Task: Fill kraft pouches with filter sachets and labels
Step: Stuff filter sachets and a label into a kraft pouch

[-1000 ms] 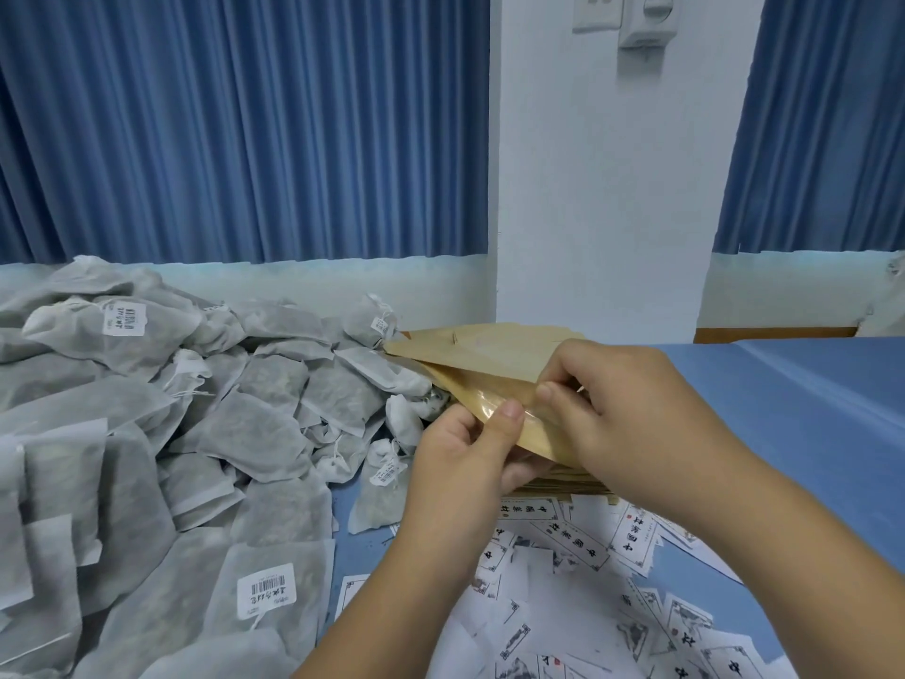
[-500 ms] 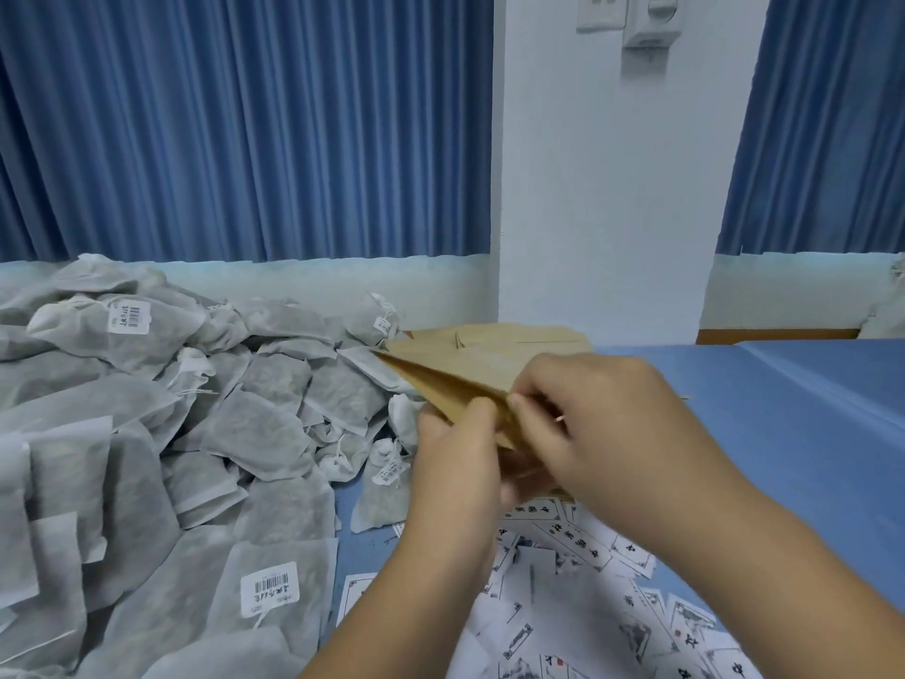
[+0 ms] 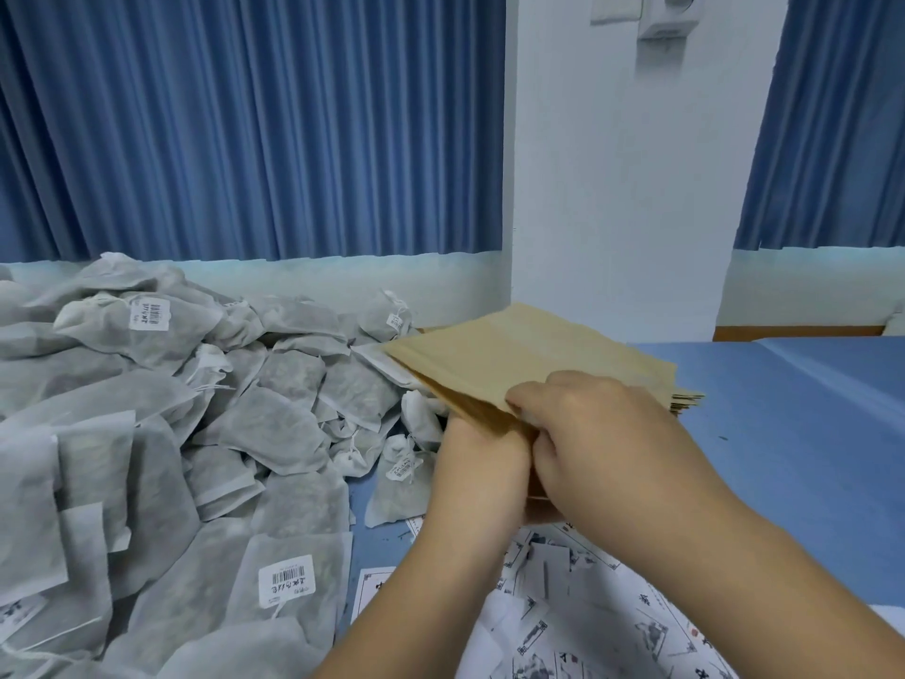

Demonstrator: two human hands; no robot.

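Blue table [image 3: 808,458], our left hand [image 3: 482,463] now pushed into the kraft pouch [image 3: 514,360], its grip hidden from us, our right hand [image 3: 602,433] pinching the upper lip.

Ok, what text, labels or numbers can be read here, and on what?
Nothing is clear enough to quote.
Near barcode sticker, on a filter sachet in front: barcode and a row of characters, too blurred to read.
Far barcode sticker, on a sachet up the pile: too small.
Hanging tag, on a small sachet: too small.
Paper labels: black characters, blurred.
Kraft pouch: no print visible.
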